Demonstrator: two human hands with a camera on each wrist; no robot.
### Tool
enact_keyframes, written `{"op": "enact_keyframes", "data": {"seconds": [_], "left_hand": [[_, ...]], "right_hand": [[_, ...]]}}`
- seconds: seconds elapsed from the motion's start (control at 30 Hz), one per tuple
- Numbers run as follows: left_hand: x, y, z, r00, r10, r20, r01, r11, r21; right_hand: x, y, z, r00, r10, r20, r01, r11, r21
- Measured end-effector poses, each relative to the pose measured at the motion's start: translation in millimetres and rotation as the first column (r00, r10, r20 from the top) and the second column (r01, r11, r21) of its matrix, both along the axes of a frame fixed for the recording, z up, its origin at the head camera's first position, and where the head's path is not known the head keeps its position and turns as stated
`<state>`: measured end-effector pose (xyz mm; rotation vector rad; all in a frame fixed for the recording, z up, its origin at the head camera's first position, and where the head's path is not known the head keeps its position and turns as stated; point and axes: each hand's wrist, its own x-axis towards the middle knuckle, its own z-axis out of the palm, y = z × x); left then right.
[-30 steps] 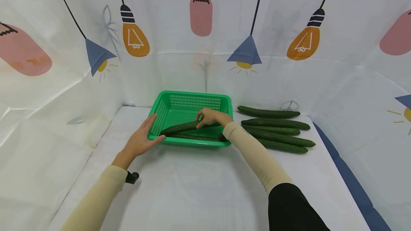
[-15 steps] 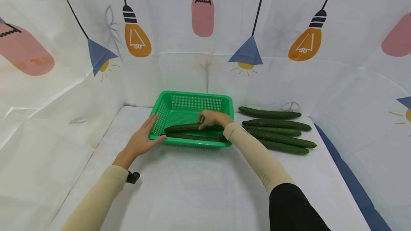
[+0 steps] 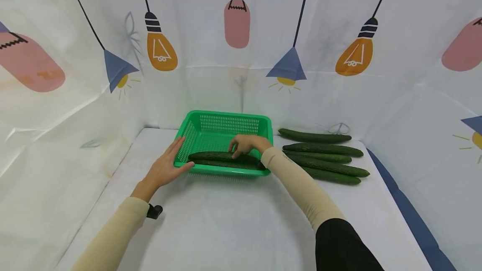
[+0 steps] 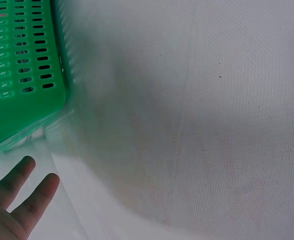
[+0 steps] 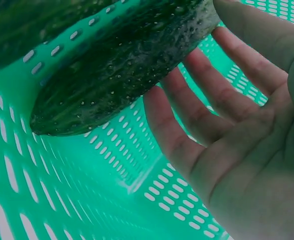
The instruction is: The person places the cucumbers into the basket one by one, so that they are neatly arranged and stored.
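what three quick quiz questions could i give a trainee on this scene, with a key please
1. How many cucumbers lie on the table outside the basket?

2. Where is the left hand?
a) at the basket's near left corner
b) on the cucumbers outside the basket
c) flat on the table to the right of the basket

3. True or false: the right hand reaches into the basket and touches a cucumber there.

Key: 1. five; 2. a; 3. true
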<state>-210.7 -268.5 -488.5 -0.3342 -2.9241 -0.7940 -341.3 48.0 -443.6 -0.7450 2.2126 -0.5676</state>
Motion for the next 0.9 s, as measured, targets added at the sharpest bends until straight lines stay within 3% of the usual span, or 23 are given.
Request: {"op": "enact_keyframes", "data": {"seconds": [0.37, 0.53, 0.7, 0.9], "left_hand": [[0.7, 1, 0.2, 1.000, -0.007, -0.005, 0.007, 1.000, 0.013], [0.9, 0, 1.0, 1.000, -0.008, 0.004, 0.007, 1.000, 0.012], [1.5, 1, 1.8, 1.000, -0.004, 0.010, 0.004, 1.000, 0.018], [1.1, 1, 1.0, 1.000, -0.009, 0.012, 0.008, 1.000, 0.019]], "right_hand": [[-1.4, 2, 14.1, 0.998, 0.047, -0.045, -0.048, 0.999, -0.007], [-1.9, 6, 27.1, 0.989, 0.080, -0.127, -0.083, 0.996, -0.017], [3.4, 21, 45.5, 0.974, 0.072, -0.214, -0.090, 0.993, -0.077], [16.5, 50, 61.1, 0.966, 0.033, -0.257, -0.084, 0.978, -0.192]]}}
